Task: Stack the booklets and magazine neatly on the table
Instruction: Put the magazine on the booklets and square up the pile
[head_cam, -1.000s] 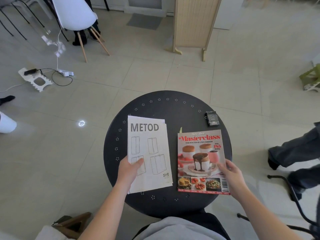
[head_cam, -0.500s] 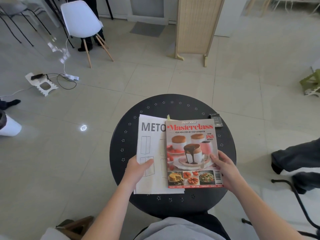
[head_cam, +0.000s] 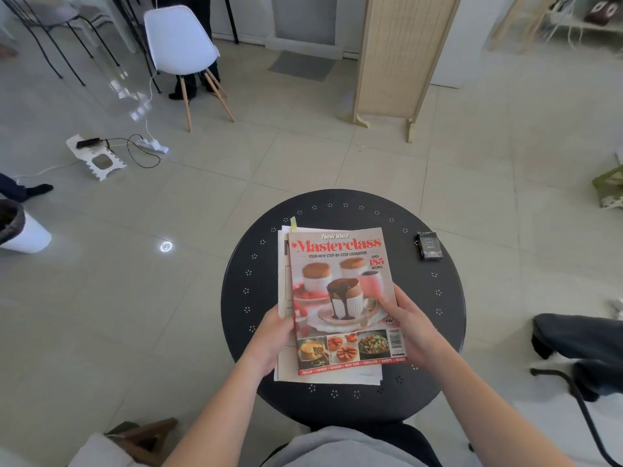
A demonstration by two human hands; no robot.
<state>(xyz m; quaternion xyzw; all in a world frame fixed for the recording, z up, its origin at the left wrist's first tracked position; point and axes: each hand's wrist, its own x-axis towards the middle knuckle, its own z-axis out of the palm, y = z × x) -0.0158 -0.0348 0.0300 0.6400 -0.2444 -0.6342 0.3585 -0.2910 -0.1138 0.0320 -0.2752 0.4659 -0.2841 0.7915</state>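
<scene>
A glossy "Masterclass" cookbook magazine (head_cam: pixel 344 298) lies on top of the white booklets (head_cam: pixel 282 264) on the round black table (head_cam: pixel 438 315). Only the booklets' left strip and lower edge show under it. A yellow-green tab sticks out past the stack's far edge. My left hand (head_cam: pixel 269 335) grips the stack's left side near the lower corner. My right hand (head_cam: pixel 409 321) holds the magazine's right edge, thumb on the cover.
A small black box (head_cam: pixel 428 246) sits on the table's far right. A white chair (head_cam: pixel 182 45), a power strip with cables (head_cam: pixel 148 144) and a folding screen (head_cam: pixel 397 55) stand on the tiled floor beyond. Another person's legs (head_cam: pixel 580 338) are at the right.
My right hand has slid the magazine leftward from beside the booklets until it lies over them. My left hand has shifted to the stack's left edge. The head has tilted up slightly.
</scene>
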